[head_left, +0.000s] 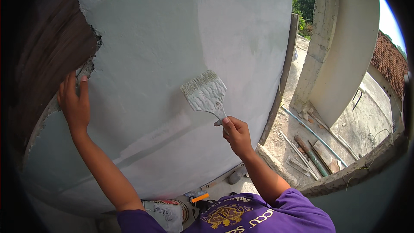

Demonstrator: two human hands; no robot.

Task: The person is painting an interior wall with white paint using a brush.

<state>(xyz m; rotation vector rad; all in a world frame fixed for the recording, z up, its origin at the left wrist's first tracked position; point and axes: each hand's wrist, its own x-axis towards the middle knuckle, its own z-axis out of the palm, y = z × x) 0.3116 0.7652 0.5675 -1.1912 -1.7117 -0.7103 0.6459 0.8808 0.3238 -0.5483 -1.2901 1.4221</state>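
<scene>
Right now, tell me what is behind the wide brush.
Behind the wide brush, held in the right hand, is the pale coated wall. Its bristle tips seem to meet the wall. The wall patch directly behind the brush head is hidden.

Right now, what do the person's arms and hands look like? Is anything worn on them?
Both forearms are bare, with no gloves, watch or rings to be seen on the left hand or the right hand. The arms come out of the short sleeves of a purple T-shirt, which has a yellow emblem and yellow lettering on the chest.
</scene>
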